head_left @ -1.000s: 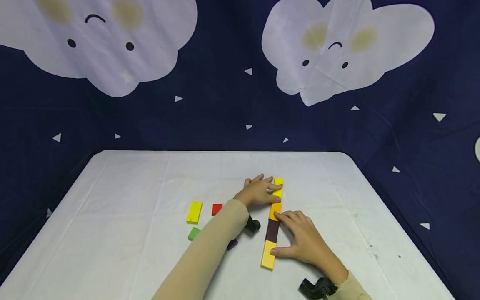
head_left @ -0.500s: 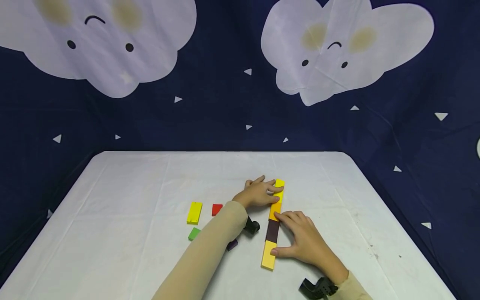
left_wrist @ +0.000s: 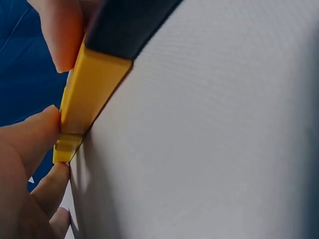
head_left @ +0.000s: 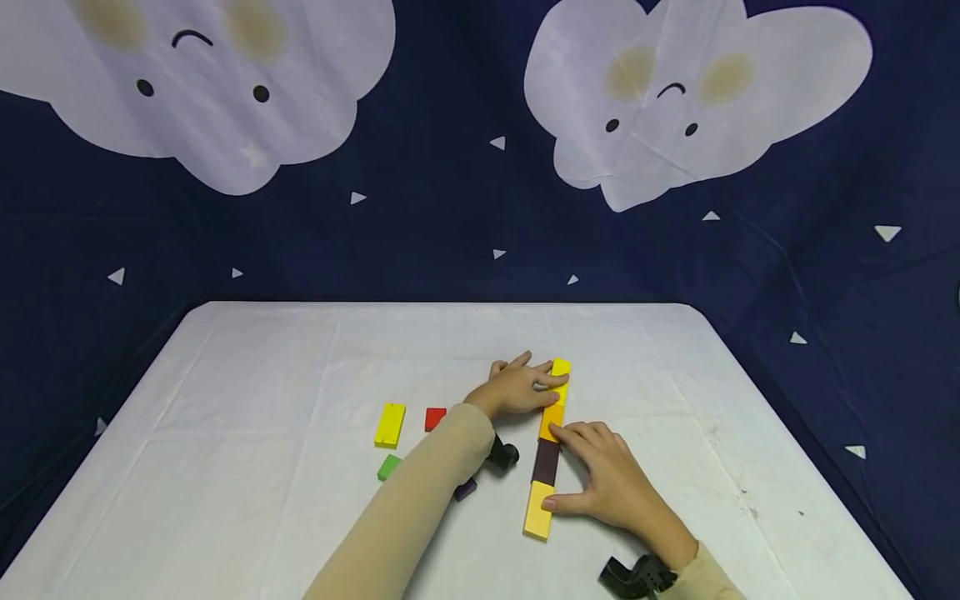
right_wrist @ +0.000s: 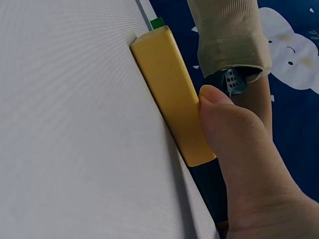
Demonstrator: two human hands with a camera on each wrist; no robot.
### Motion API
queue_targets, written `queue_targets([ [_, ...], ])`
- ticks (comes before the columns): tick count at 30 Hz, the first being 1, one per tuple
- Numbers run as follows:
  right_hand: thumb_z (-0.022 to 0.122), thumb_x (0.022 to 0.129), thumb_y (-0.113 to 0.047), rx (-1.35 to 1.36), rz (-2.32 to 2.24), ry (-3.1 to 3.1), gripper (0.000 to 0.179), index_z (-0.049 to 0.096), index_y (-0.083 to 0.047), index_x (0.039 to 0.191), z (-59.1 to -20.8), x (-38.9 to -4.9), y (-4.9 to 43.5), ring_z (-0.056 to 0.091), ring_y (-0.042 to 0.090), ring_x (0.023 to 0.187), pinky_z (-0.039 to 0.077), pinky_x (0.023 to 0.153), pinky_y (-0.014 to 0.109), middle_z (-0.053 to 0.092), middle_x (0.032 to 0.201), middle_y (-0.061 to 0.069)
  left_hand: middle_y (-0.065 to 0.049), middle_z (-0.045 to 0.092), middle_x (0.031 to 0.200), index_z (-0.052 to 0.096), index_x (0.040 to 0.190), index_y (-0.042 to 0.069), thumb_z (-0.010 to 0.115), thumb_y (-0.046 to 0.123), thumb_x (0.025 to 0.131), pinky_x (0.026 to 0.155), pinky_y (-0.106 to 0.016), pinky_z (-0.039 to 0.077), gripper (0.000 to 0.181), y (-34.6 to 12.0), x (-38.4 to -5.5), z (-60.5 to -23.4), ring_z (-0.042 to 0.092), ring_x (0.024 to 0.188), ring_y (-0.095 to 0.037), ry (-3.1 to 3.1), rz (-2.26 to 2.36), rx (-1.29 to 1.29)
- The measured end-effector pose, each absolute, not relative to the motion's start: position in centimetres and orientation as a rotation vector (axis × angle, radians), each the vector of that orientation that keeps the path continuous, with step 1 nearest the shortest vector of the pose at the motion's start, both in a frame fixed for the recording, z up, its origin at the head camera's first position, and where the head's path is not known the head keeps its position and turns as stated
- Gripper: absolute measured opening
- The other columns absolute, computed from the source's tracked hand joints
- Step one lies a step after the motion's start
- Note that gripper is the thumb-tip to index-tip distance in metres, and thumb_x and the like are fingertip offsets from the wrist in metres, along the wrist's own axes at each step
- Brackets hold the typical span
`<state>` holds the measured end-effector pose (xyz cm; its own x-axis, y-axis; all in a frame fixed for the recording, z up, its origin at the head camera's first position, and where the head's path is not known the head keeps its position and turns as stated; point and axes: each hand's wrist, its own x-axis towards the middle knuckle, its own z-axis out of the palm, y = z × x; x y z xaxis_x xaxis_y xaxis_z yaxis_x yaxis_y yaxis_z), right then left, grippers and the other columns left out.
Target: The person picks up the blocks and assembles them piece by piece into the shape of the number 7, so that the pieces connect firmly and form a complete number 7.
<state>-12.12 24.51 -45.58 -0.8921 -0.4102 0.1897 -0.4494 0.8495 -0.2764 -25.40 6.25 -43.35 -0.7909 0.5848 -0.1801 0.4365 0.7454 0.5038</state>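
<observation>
Several blocks lie end to end in a row on the white table. From far to near they are a bright yellow block (head_left: 560,367), an orange block (head_left: 552,422), a dark brown block (head_left: 545,462) and a pale yellow block (head_left: 537,514). At the far end, my left hand (head_left: 513,390) pinches the bright yellow block between thumb and fingers; the left wrist view shows fingertips on either side of it. My right hand (head_left: 611,475) lies along the row's right side. Its index fingertip touches the orange block, and its thumb (right_wrist: 224,114) presses the pale yellow block's side.
Left of the row lie a separate yellow block (head_left: 390,426), a red block (head_left: 435,418), a green block (head_left: 388,467) and a dark purple block (head_left: 465,489). My left forearm (head_left: 408,500) partly covers some of them. A dark blue cloud-patterned cloth (head_left: 435,233) hangs behind the table.
The far bright yellow block has shifted slightly to the right and nearer under my left fingers, lining up with the row. My right hand has stayed in place.
</observation>
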Motion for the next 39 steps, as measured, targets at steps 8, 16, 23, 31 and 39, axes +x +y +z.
queue_targets([
  [8, 0.062, 0.064, -0.088, 0.681, 0.475, -2.900, 0.103, 0.053, -0.023, 0.143, -45.59, -12.09, 24.54, 0.050, 0.018, 0.121, 0.040, 0.097, 0.047, 0.060, 0.131, -0.005, 0.014, 0.027, 0.162, 0.039, 0.146, 0.051, 0.044, 0.045, 0.103, 0.119, -0.053, 0.011, 0.044, 6.14, -25.08, -43.08, 0.005, 0.156, -0.024, 2.610, 0.575, 0.807],
  [16, 0.062, 0.064, -0.088, 0.681, 0.472, -2.903, 0.103, 0.053, -0.023, 0.143, -45.57, -12.11, 24.58, 0.050, 0.018, 0.121, 0.040, 0.098, 0.047, 0.060, 0.132, -0.005, 0.013, 0.028, 0.161, 0.041, 0.145, 0.050, 0.044, 0.045, 0.103, 0.119, -0.054, 0.010, 0.042, 6.24, -24.93, -42.84, 0.005, 0.156, -0.025, 2.600, 0.610, 0.794],
  [23, 0.062, 0.064, -0.088, 0.674, 0.475, -2.907, 0.103, 0.053, -0.023, 0.144, -45.54, -12.05, 24.56, 0.050, 0.018, 0.122, 0.040, 0.098, 0.047, 0.059, 0.132, -0.005, 0.014, 0.027, 0.162, 0.043, 0.143, 0.051, 0.044, 0.044, 0.103, 0.120, -0.052, 0.010, 0.041, 6.20, -24.71, -42.76, 0.007, 0.156, -0.023, 2.601, 0.598, 0.790],
  [31, 0.062, 0.064, -0.088, 0.670, 0.478, -2.908, 0.103, 0.053, -0.023, 0.144, -45.54, -12.05, 24.52, 0.050, 0.018, 0.121, 0.040, 0.098, 0.047, 0.059, 0.132, -0.005, 0.011, 0.029, 0.162, 0.044, 0.144, 0.049, 0.045, 0.043, 0.103, 0.119, -0.053, 0.013, 0.041, 6.24, -24.57, -42.75, 0.010, 0.156, -0.024, 2.611, 0.610, 0.793],
  [39, 0.062, 0.064, -0.088, 0.672, 0.474, -2.903, 0.103, 0.053, -0.023, 0.143, -45.60, -12.02, 24.55, 0.050, 0.017, 0.121, 0.040, 0.098, 0.047, 0.060, 0.132, -0.005, 0.013, 0.030, 0.161, 0.045, 0.143, 0.050, 0.047, 0.044, 0.103, 0.119, -0.050, 0.014, 0.041, 6.26, -24.53, -42.96, 0.010, 0.156, -0.022, 2.625, 0.612, 0.783],
])
